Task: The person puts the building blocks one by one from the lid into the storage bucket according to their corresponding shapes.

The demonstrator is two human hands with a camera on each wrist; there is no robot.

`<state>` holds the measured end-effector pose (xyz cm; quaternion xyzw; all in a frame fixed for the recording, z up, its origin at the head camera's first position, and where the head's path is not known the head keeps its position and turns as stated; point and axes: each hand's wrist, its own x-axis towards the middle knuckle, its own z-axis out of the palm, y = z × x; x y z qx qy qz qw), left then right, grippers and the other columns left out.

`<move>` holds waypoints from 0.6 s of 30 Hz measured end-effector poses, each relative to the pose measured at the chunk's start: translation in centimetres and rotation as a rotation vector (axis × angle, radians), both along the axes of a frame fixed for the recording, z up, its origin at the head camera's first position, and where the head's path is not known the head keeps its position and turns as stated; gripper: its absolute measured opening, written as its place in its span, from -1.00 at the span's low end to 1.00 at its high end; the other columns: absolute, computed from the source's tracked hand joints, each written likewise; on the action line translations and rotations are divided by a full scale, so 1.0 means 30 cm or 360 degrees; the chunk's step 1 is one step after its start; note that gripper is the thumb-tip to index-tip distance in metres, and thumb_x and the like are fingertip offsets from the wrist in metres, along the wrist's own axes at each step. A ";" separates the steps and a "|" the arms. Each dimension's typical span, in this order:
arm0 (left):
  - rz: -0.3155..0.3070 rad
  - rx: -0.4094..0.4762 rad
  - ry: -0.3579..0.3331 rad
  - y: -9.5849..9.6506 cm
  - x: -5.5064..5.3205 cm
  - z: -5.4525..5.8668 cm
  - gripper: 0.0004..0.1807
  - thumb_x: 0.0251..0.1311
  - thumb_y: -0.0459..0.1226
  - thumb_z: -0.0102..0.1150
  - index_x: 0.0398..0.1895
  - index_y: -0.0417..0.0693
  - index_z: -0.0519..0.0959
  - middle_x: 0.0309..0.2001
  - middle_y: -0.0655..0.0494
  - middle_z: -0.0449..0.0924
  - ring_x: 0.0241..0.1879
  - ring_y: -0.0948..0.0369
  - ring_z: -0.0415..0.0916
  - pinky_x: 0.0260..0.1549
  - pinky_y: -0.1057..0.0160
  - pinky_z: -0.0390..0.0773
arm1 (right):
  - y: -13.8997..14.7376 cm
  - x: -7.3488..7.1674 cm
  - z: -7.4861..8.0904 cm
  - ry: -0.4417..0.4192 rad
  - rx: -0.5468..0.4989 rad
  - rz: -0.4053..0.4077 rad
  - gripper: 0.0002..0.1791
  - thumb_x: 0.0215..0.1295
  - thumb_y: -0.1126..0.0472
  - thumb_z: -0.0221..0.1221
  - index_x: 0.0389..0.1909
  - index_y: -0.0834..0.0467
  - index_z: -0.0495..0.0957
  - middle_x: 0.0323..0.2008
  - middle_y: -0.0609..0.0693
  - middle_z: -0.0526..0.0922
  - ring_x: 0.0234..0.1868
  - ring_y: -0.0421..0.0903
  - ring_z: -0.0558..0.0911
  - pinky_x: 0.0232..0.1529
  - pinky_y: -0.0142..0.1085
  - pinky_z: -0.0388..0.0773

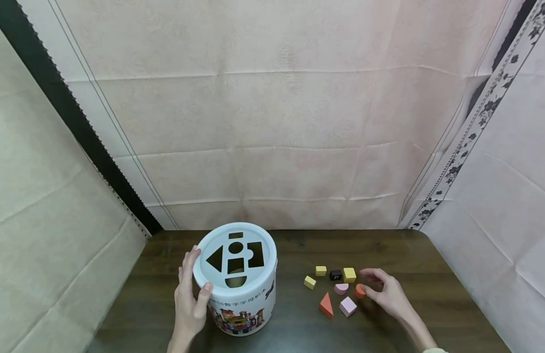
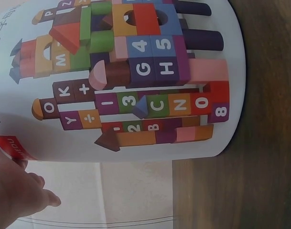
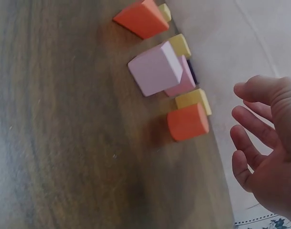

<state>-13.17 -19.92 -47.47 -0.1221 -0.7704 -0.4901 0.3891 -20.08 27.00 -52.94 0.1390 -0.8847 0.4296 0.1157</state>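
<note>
A white bucket (image 1: 242, 314) with a pale blue lid (image 1: 216, 282) stands upright; the lid has several shaped holes, and toy blocks are printed on the bucket's side (image 2: 150, 100). My left hand (image 1: 190, 299) rests against its left side, fingertips at the lid's rim and thumb toward the front. My right hand (image 1: 387, 294) hovers beside an orange cylinder block (image 3: 187, 122), fingers loosely bent and holding nothing. In the right wrist view a gap shows between fingers and cylinder. Left of that cylinder lie a lilac block (image 1: 348, 307), a pink half-round block (image 1: 341, 289) and an orange triangular block (image 1: 326, 306).
Farther back are a larger yellow block (image 1: 349, 275), a black block (image 1: 336, 275) and two small yellow blocks, one at the back (image 1: 321, 270) and one at the left (image 1: 309, 282). The dark wooden table (image 1: 294, 323) meets a pale cloth (image 1: 290, 147) behind; cloth also hangs at both sides.
</note>
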 end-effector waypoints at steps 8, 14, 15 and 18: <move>-0.0006 0.0005 0.0000 -0.001 0.000 0.001 -0.27 0.18 -0.23 0.13 0.47 -0.17 0.30 0.43 -0.23 0.26 0.48 -0.16 -0.01 0.23 -0.54 -0.27 | 0.026 -0.006 -0.059 -0.0026 -0.0026 0.0016 -0.60 0.08 0.37 0.44 -0.02 0.28 0.63 -0.14 0.04 0.69 -0.17 -0.05 0.63 -0.20 -0.26 0.59; -0.0001 0.0009 -0.0006 0.000 0.001 -0.001 -0.26 0.17 -0.24 0.13 0.48 -0.16 0.29 0.44 -0.19 0.26 0.48 -0.18 -0.02 0.23 -0.54 -0.27 | 0.034 -0.016 -0.101 -0.0105 -0.0140 0.0045 -0.53 0.04 0.46 0.43 0.03 0.32 0.59 -0.19 0.06 0.69 -0.26 -0.05 0.62 -0.25 -0.25 0.60; -0.0001 0.0011 -0.0009 0.000 0.001 -0.001 -0.26 0.16 -0.24 0.13 0.48 -0.16 0.29 0.44 -0.18 0.26 0.48 -0.18 -0.02 0.23 -0.53 -0.28 | 0.035 -0.017 -0.106 -0.0130 -0.0147 0.0042 -0.52 0.04 0.46 0.43 0.05 0.33 0.59 -0.18 0.06 0.69 -0.26 -0.05 0.62 -0.25 -0.24 0.59; 0.0003 0.0013 -0.0014 0.001 0.002 -0.002 -0.26 0.16 -0.25 0.12 0.48 -0.15 0.29 0.45 -0.13 0.26 0.48 -0.19 -0.03 0.23 -0.53 -0.28 | 0.035 -0.018 -0.116 -0.0190 -0.0152 0.0033 -0.50 0.05 0.46 0.42 0.07 0.34 0.57 -0.17 0.05 0.68 -0.27 -0.09 0.61 -0.24 -0.26 0.58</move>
